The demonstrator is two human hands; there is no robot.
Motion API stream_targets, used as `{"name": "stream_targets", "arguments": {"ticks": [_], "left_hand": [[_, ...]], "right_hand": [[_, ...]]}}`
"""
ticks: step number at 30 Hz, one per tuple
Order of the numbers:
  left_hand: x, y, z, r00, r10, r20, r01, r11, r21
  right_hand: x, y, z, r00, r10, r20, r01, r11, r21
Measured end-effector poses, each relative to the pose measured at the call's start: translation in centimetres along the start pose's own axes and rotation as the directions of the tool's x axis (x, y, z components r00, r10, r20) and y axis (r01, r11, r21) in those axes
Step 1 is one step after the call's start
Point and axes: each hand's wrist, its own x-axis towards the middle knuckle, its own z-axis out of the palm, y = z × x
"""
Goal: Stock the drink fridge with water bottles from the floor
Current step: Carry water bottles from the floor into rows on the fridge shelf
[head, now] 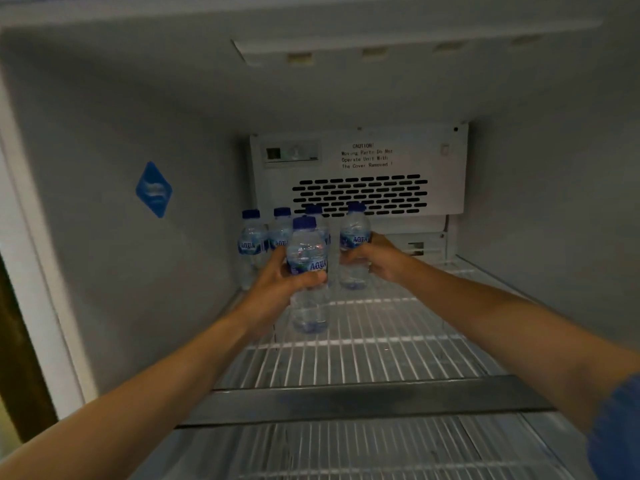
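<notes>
Shelf [398,341] holds three bottles [251,244]; left grip [277,282], right grip [377,259] clasp one each

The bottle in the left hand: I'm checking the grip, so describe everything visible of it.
The bottle is small, clear plastic, water-filled, with a blue cap and blue AQUA label. It is upright; the left hand grips its middle, thumb across the front. Whether its base touches the wire shelf is unclear.

Standing bottles [254,239] crowd the wire shelf's [398,348] back-left corner; its right side and front lie open.
</notes>
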Motion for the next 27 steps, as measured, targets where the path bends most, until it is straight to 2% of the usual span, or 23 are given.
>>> {"name": "stream_targets", "arguments": {"ticks": [10, 27], "left_hand": [[-0.6, 0.6, 0.5, 1.000, -0.007, 0.027, 0.008, 0.999, -0.032], [-0.5, 0.3, 0.0, 1.000, -0.014, 0.002, 0.014, 1.000, -0.007]], "right_hand": [[0.8, 1.2, 0.8, 0.996, -0.072, 0.055, 0.071, 0.997, 0.028], [0.4, 1.2, 1.1, 0.995, -0.094, 0.037, 0.097, 0.989, -0.111]]}}
